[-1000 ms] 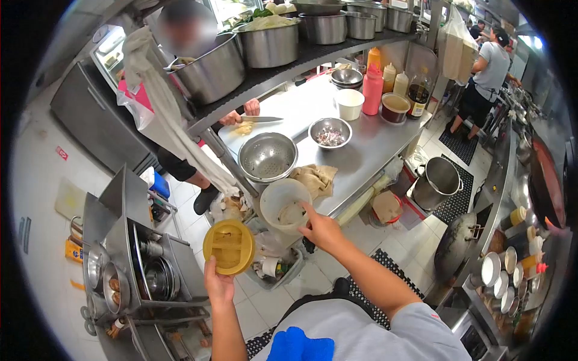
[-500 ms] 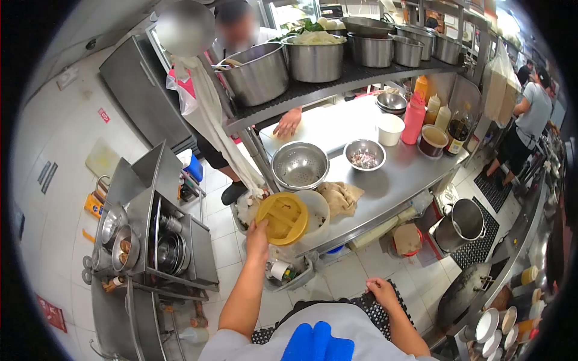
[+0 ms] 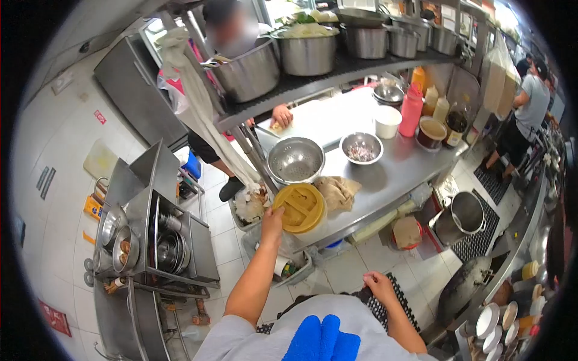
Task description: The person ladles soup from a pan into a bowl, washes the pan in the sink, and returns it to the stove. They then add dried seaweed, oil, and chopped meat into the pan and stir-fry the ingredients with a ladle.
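Observation:
A round yellow lid [image 3: 299,207] lies over the translucent tub [image 3: 319,227] at the counter's near left corner, hiding most of it. My left hand [image 3: 273,220] holds the lid by its left edge. Right of the tub a crumpled beige cloth [image 3: 338,192] lies on the counter, and behind stands a steel colander [image 3: 295,160]. Low in front of my body, away from the counter, hangs my right hand [image 3: 378,285]; its fingers are curled, and nothing I can make out is in them.
Across the counter [image 3: 385,180] a co-worker's hand [image 3: 281,115] rests by food and a knife on a white board [image 3: 325,123]. A steel bowl [image 3: 361,148] holds chopped pieces. A shelf of pots [image 3: 307,51] hangs above. Bins [image 3: 295,274] stand below the corner; a pot [image 3: 459,216] is right.
The lid has moved right onto the tub with my left hand. My right hand first left the tub's rim and dropped to my front. The co-worker's knife shows again.

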{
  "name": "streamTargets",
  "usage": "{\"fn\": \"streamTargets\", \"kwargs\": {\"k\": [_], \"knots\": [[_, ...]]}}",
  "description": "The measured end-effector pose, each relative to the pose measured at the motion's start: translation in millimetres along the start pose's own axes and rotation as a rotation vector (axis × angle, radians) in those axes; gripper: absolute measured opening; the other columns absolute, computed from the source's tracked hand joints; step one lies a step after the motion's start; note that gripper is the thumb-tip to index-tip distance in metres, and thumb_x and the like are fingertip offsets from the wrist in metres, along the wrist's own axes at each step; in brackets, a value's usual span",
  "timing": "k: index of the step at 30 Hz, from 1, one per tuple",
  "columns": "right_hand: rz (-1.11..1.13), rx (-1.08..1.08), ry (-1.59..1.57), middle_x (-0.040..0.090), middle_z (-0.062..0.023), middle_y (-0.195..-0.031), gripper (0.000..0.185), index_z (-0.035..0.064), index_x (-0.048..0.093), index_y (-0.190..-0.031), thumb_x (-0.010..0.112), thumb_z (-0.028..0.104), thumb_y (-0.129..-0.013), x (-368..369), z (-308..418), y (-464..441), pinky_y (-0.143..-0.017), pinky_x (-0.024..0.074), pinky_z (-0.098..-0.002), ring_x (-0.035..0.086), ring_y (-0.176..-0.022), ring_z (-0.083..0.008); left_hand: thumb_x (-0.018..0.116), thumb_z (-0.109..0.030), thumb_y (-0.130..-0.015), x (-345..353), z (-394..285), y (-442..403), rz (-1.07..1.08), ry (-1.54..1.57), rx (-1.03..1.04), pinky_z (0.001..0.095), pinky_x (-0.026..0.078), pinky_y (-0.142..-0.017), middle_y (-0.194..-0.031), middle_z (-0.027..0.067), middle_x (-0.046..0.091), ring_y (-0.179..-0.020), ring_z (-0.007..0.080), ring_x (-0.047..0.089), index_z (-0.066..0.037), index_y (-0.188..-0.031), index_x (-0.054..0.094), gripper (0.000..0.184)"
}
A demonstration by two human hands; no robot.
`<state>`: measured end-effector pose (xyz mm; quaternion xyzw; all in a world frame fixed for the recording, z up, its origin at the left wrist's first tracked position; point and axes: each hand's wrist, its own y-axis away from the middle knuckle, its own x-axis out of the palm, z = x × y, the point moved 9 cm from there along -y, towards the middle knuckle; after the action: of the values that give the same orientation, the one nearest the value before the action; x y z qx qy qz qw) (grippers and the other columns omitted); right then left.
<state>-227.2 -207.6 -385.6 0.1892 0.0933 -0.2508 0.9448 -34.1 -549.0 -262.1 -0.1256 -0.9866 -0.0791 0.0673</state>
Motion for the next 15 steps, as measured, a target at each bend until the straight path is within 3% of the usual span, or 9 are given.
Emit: {"fn": "streamTargets", "kwargs": {"k": [2, 7, 9, 11, 12, 15], "knots": [[0.037, -0.021, 0.102, 0.068, -0.0095, -0.079, 0.029, 0.0036, 0.065, -0.101, 0.058, 0.028, -0.088, 0, 0, -5, -0.070, 0.0485, -0.0285, 0.065, -0.075, -0.0191, 0.054, -0.012, -0.089, -5, 13, -7, 0.001, -0.075, -0.018, 0.0291, 0.045, -0.084, -0.108, 0.0099, 0.062, -0.095, 0.0171, 0.059, 0.003, -0.116, 0.056, 0.031], [0.055, -0.039, 0.037, 0.066, -0.0067, -0.077, 0.028, 0.0018, 0.064, -0.103, 0.057, 0.025, -0.090, 0, 17, -16, -0.069, 0.0477, -0.0260, 0.061, -0.074, -0.0124, 0.054, -0.012, -0.089, -7, 24, -15, -0.036, -0.038, -0.006, 0.0300, 0.044, -0.085, -0.109, 0.0102, 0.062, -0.097, 0.0186, 0.058, 0.002, -0.119, 0.056, 0.033], [0.048, -0.080, -0.120, 0.064, -0.0032, -0.079, 0.028, 0.0041, 0.064, -0.104, 0.058, 0.029, -0.091, -3, 19, -21, -0.064, 0.0468, -0.0245, 0.059, -0.072, -0.0111, 0.054, -0.011, -0.088, -8, 21, -19, -0.022, -0.050, -0.009, 0.0303, 0.045, -0.086, -0.109, 0.0106, 0.062, -0.098, 0.0189, 0.058, 0.003, -0.119, 0.055, 0.034], [0.012, 0.202, -0.455, 0.062, 0.0002, -0.081, 0.029, 0.0088, 0.063, -0.105, 0.057, 0.034, -0.091, -8, 9, -20, -0.060, 0.0440, -0.0259, 0.056, -0.069, -0.0099, 0.054, -0.010, -0.088, -10, 19, -29, 0.001, -0.026, 0.018, 0.0312, 0.045, -0.088, -0.111, 0.0115, 0.062, -0.101, 0.0195, 0.059, 0.004, -0.121, 0.053, 0.035], [0.023, 0.207, -0.608, 0.059, 0.0036, -0.082, 0.027, 0.0130, 0.062, -0.106, 0.056, 0.035, -0.091, -10, 12, -20, -0.056, 0.0397, -0.0229, 0.051, -0.067, -0.0070, 0.054, -0.009, -0.089, -13, 24, -34, 0.010, 0.004, 0.031, 0.0318, 0.046, -0.089, -0.112, 0.0119, 0.062, -0.102, 0.0199, 0.059, 0.004, -0.121, 0.053, 0.036], [-0.023, 0.175, -0.827, 0.057, 0.0050, -0.085, 0.023, 0.0132, 0.061, -0.102, 0.056, 0.034, -0.091, -28, 22, -24, -0.057, 0.0391, -0.0233, 0.050, -0.072, -0.0070, 0.055, -0.008, -0.089, 13, 10, -17, 0.082, 0.048, -0.102, 0.0331, 0.048, -0.089, -0.113, 0.0122, 0.061, -0.102, 0.0210, 0.060, 0.005, -0.121, 0.052, 0.035]]}}
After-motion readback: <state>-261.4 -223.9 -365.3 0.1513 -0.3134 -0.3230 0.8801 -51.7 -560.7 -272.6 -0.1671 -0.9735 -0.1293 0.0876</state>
